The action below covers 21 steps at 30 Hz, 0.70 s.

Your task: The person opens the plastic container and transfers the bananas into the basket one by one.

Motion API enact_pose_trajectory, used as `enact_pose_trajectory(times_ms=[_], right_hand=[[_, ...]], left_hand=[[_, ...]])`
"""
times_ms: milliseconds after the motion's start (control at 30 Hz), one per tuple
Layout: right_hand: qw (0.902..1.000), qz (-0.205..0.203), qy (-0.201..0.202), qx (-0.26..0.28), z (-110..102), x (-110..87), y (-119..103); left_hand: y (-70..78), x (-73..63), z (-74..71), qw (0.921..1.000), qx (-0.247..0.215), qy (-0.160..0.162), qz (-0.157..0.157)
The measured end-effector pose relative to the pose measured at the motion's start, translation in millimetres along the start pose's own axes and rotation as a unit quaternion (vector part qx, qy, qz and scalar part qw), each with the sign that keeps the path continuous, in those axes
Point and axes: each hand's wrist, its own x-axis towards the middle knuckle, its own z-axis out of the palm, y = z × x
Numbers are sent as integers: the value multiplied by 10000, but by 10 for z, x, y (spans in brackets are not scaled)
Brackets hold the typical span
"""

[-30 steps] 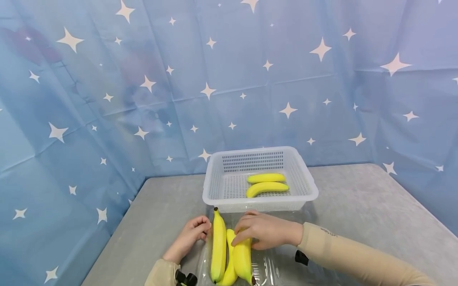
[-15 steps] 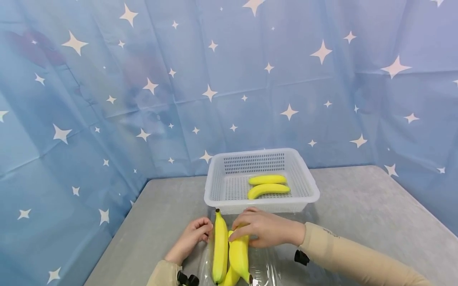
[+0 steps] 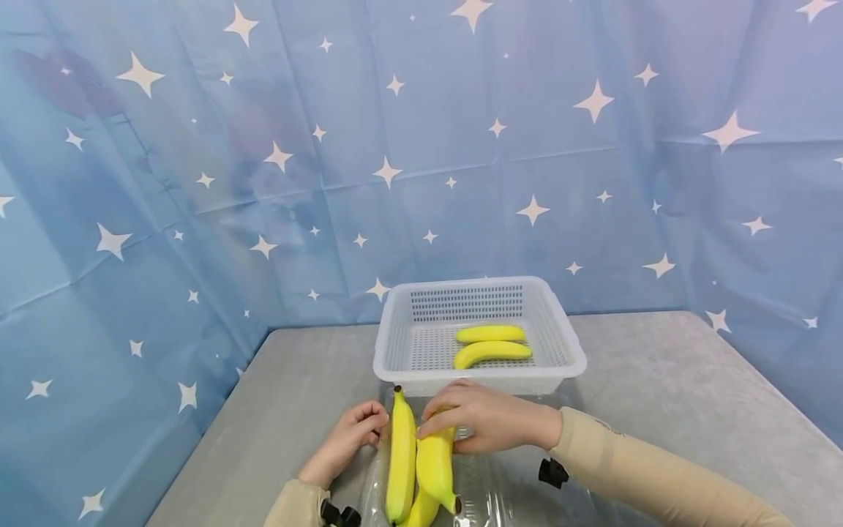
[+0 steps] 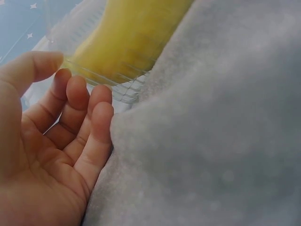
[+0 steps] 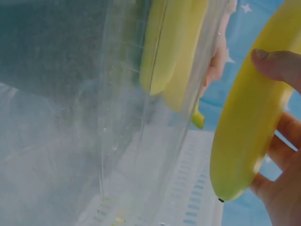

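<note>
My right hand grips a yellow banana from above, thumb on one side and fingers on the other in the right wrist view. This banana is over the clear plastic container, its stem end toward me. Under it, partly hidden, lies a second banana. A third banana lies lengthwise along the container's left side, stem end away from me. At that side, my left hand pinches the container's ribbed edge between thumb and fingertips, seen in the left wrist view.
A white perforated basket stands just behind the container. Inside it lie two bananas, one farther back and one nearer. A grey table bears everything, and a blue starry curtain hangs behind.
My right hand has shifted the held banana slightly left and away from me, so it covers more of the banana beneath. The left hand stays at the container's edge.
</note>
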Motion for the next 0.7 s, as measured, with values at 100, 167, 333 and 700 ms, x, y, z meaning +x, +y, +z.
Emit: enact_pose_trajectory(times_ms=[100,167,333,700], right_hand=[[10000,-10,64,5,-16,16,-2],[10000,-32,91,18,-23,25,-3],[9999,-70,87,78,-11,53,-14],[9999,-26,100,-42,-45,68,11]], left_hand=[[9,-2,-2,10000,28,-16,18],[16,-3,-2,10000,29,-39,16],[16,-15,0,10000,-15,-63,-40],[-13,-11,-10,10000,-27,-53,11]])
